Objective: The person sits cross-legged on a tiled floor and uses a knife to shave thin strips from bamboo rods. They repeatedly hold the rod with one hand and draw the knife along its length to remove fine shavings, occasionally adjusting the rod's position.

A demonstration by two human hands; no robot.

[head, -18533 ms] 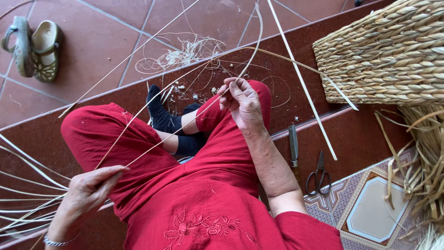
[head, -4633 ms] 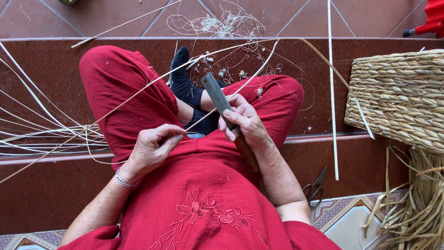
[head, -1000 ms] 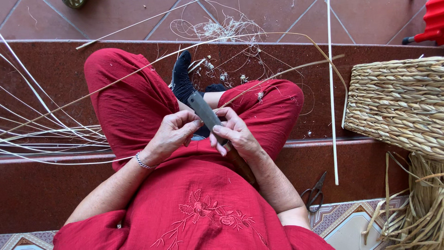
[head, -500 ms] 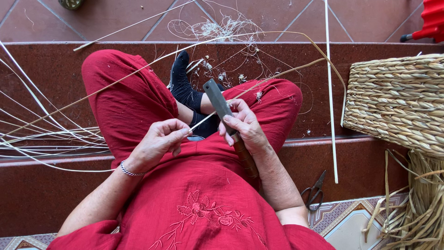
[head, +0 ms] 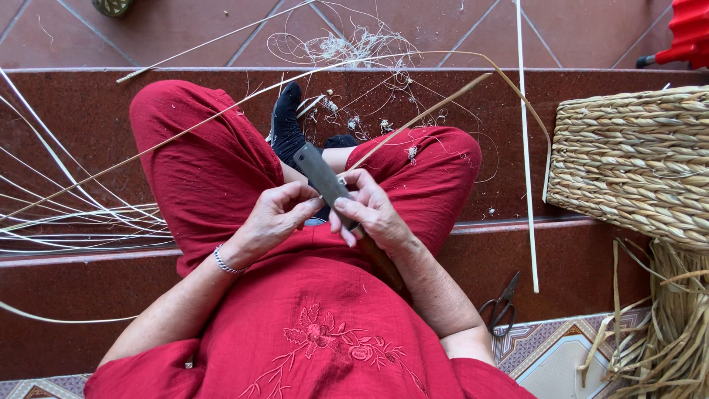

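Right hand (head: 373, 214) around a knife (head: 319, 174) (blade up), left hand (head: 272, 218) pinching a thin cane strip (head: 221, 120) beside it

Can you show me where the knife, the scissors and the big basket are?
knife (head: 316, 171): head view, flat grey blade.
scissors (head: 502, 307): head view, where the blades cross.
basket (head: 635, 162): head view, woven side wall.

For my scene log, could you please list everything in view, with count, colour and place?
knife: one, grey blade, held over the lap
cane strip: one, tan, running from the hands to upper right
loose canes: many, pale, fanned at left
woven basket: one, straw-coloured, right edge
scissors: one, dark, lower step at right
shavings: a pile, pale, top centre
straw bundle: one, tan, lower right
red clothing: covers the lap and legs
left hand: pinches the strip by the blade
right hand: grip on the knife
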